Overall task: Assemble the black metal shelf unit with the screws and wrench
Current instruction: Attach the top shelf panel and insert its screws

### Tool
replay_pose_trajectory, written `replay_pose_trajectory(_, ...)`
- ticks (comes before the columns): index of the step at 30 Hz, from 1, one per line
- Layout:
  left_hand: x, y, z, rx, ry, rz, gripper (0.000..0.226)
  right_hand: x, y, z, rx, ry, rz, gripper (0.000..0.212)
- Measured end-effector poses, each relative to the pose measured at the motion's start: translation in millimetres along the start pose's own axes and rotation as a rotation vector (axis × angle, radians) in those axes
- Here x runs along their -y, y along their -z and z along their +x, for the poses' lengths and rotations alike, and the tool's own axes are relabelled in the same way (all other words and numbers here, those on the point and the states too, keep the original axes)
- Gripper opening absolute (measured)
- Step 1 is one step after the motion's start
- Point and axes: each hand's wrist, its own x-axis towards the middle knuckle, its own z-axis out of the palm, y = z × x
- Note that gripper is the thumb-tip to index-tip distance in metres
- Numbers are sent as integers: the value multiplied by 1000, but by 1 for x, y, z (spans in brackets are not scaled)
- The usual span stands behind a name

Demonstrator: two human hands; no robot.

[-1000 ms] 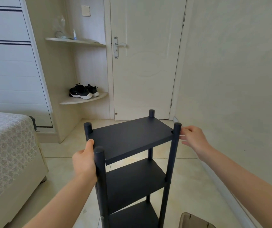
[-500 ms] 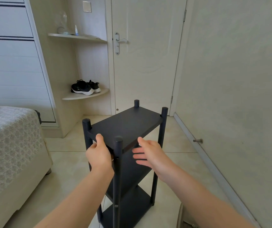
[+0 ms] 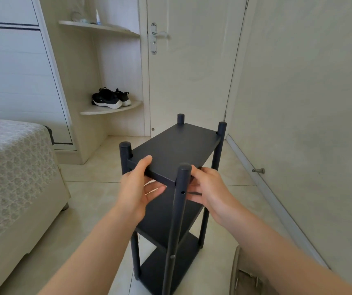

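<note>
Evidently you're nearly done: the shelf unit (image 3: pixel 177 150) stands whole, your left hand (image 3: pixel 136 188) and right hand (image 3: pixel 210 188) gripping its top tier's near edge, one post hole (image 3: pixel 183 192) seemingly screwless.

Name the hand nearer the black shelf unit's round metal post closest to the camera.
Right. The right hand sits directly beside that black metal post, on its right; the left hand grips the black top shelf's edge further left.

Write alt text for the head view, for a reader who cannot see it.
A person's left hand and right hand hold the near end of the top board of an upright black shelf unit with three tiers, on a tiled floor; a bed at left, a closed door behind.
</note>
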Motion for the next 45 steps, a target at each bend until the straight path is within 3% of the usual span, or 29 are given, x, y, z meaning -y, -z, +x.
replay_pose_trajectory(4,-11,3,11,20,13,-152,26,-2,2,1,15,43,-1,7)
replay_pose_trajectory(10,-5,-1,15,20,31,-198,24,-3,8,1,13,97,2,8)
replay_pose_trajectory(23,1,5,13,9,58,-207,22,-11,9,0,114,19,115,9)
replay_pose_trajectory(28,6,5,8,116,95,-258,24,-10,10,-1,133,11,133,15)
replay_pose_trajectory(34,16,5,-1,343,201,-164,45,-11,10,-3,121,20,98,23)
replay_pose_trajectory(39,17,13,1,405,208,-165,40,-10,12,-5,124,27,41,24)
replay_pose_trajectory(45,17,15,-3,436,200,-180,50,-10,15,-2,185,34,14,27)
